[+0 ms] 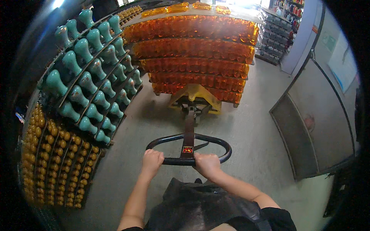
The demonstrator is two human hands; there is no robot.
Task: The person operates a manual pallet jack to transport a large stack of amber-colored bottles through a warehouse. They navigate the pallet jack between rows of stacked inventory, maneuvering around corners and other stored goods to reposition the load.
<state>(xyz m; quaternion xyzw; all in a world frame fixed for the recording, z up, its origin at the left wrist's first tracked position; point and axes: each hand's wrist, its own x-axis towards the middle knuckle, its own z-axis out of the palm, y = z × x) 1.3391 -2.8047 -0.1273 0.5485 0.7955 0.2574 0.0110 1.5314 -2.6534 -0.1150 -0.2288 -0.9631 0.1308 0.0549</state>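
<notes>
Both my hands grip the black loop handle (171, 161) of a yellow pallet jack (198, 93). My left hand (153, 158) is closed round the handle's near left side. Just right of the handle's centre bar, my right hand (207, 164) is wrapped round the same near bar. A brown shaft (189, 129) runs from the loop to the jack's yellow body. The jack stands at the foot of a tall load of amber glass bottles (196, 48), stacked in several layers with thin boards between them. The forks are hidden beneath the load.
On the left stand tiers of turquoise vases (81, 50), with rows of small gold-brown pieces (58, 154) nearer me. A framed panel door (316, 115) stands on the right. Shelves with grey bins (273, 32) are at the far right. Grey floor (250, 127) lies between.
</notes>
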